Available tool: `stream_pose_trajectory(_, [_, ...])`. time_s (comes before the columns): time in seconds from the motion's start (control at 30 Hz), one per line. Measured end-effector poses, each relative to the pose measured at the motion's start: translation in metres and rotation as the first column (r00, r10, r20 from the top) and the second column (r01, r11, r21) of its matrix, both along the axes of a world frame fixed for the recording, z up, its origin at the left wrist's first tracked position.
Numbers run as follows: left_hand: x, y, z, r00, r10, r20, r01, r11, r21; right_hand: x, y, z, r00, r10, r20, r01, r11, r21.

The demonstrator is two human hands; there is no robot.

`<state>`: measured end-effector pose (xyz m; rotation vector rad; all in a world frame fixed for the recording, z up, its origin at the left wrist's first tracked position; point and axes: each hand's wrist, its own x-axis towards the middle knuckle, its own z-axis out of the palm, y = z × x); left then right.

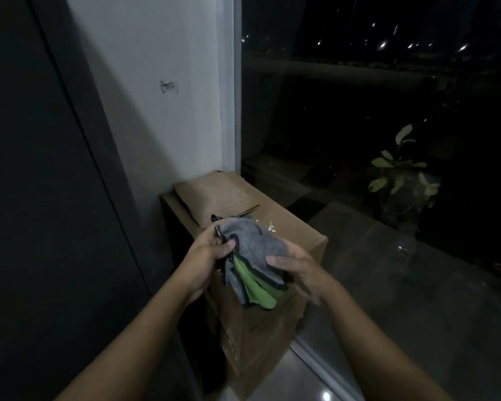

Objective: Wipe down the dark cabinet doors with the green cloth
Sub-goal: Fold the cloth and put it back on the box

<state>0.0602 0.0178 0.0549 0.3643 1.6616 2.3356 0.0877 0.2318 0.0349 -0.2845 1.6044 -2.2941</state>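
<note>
Both my hands hold a bundle of cloths above a cardboard box. A grey cloth (255,244) lies on top of the bundle, and the green cloth (253,285) hangs out from under it. My left hand (211,256) grips the bundle's left edge with curled fingers. My right hand (294,266) holds the right edge, thumb on top of the grey cloth. The dark cabinet door (35,198) fills the left of the view, apart from both hands.
A tall cardboard box (243,204) stands on the floor between the cabinet and a glass window (359,111). A white wall strip (162,82) rises behind the box. Outside the glass is a potted plant (399,169). Glossy floor (315,383) lies at lower right.
</note>
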Motion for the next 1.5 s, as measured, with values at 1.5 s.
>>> stream_pose_trajectory(1.5, [-0.159, 0.018, -0.052, 0.936, 0.306, -0.173, -0.348, 0.736, -0.581, -0.204, 0.018, -0.064, 0.966, -0.159, -0.202, 0.234, 0.872, 0.43])
